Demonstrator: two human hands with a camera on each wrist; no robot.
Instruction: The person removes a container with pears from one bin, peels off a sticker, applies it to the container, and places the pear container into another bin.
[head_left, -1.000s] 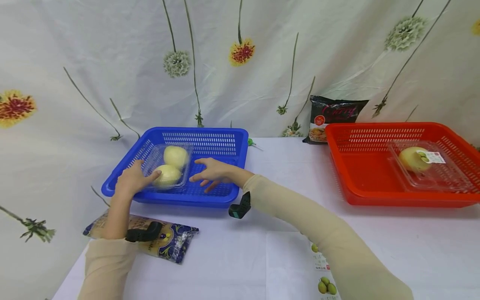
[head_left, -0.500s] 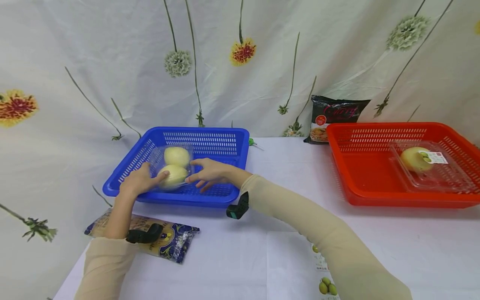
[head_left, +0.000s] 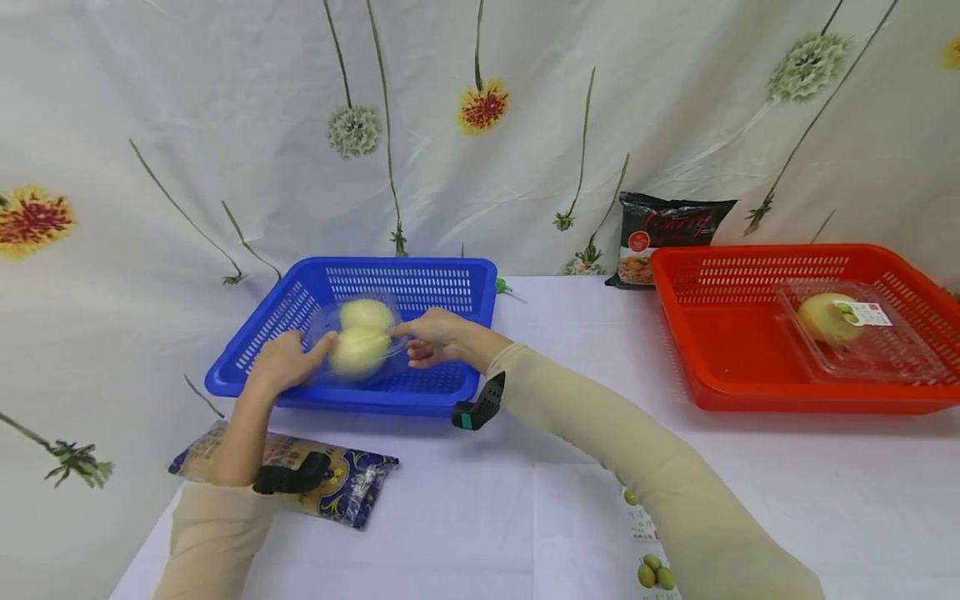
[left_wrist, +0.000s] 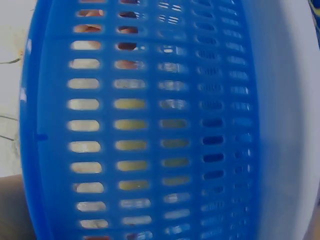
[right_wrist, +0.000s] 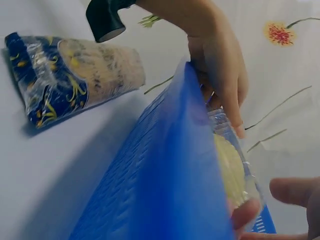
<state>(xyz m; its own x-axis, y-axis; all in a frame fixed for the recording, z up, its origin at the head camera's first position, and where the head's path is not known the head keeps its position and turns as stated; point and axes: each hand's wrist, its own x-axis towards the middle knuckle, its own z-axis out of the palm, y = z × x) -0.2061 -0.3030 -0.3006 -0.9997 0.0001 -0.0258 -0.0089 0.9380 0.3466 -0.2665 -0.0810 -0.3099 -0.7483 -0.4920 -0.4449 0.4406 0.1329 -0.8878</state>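
A clear plastic box with two pale yellow round fruits is in the blue basket, blurred by motion. At its left side, my left hand holds the box, thumb beside the nearer fruit. My right hand grips the right side, index finger reaching to the box and the other fingers curled. In the right wrist view, the left hand bends over the far end of the box, and right-hand fingers touch its near end. Basket wall hides most of the box in the left wrist view.
A red basket at the right contains another clear box with one yellow fruit. Behind it leans a black packet. A blue and tan packet lies under the left forearm. A floral cloth hangs behind.
The box with the fruits has shifted right inside the blue basket, and the left hand has moved right with it. The right hand has closed onto the box's right side.
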